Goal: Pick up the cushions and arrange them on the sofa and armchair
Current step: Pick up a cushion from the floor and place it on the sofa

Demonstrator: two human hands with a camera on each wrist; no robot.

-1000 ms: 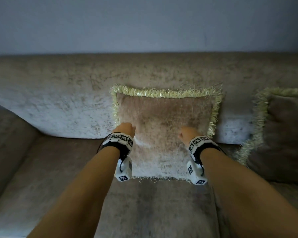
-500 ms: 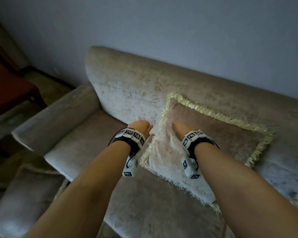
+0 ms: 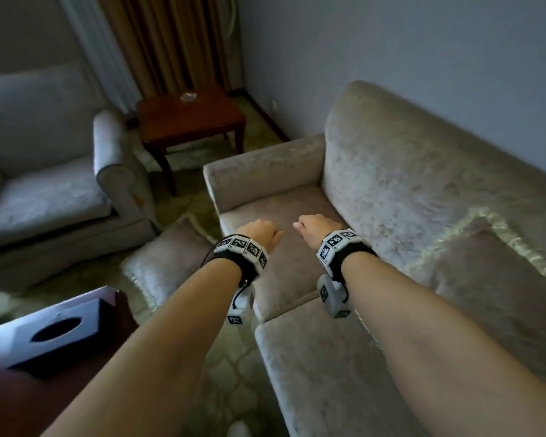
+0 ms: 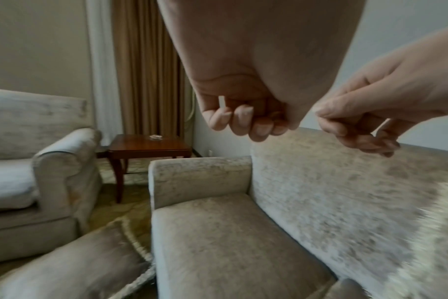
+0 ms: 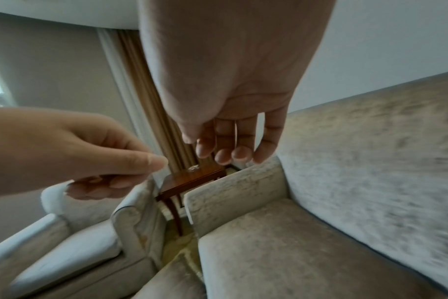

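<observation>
A beige fringed cushion (image 3: pixel 492 279) leans against the sofa (image 3: pixel 297 279) backrest at the right, clear of both hands. A second fringed cushion (image 3: pixel 167 263) lies on the carpet between the sofa's armrest and the armchair (image 3: pixel 44 190); the left wrist view shows this floor cushion (image 4: pixel 77 269) at the bottom left. My left hand (image 3: pixel 259 230) and right hand (image 3: pixel 312 228) hover side by side over the sofa's left seat, holding nothing. The left hand's fingers (image 4: pixel 243 119) hang loosely curled. The right hand's fingers (image 5: pixel 230 149) hang relaxed and slightly bent.
A dark wooden side table (image 3: pixel 189 121) with a small glass dish stands in the corner between armchair and sofa, in front of brown curtains. A dark table with a tissue box (image 3: pixel 54 332) fills the lower left. Patterned carpet covers the floor.
Both hands have come off the cushion on the sofa and moved left over the end seat. The view has swung left, bringing the armchair and the floor cushion into sight.
</observation>
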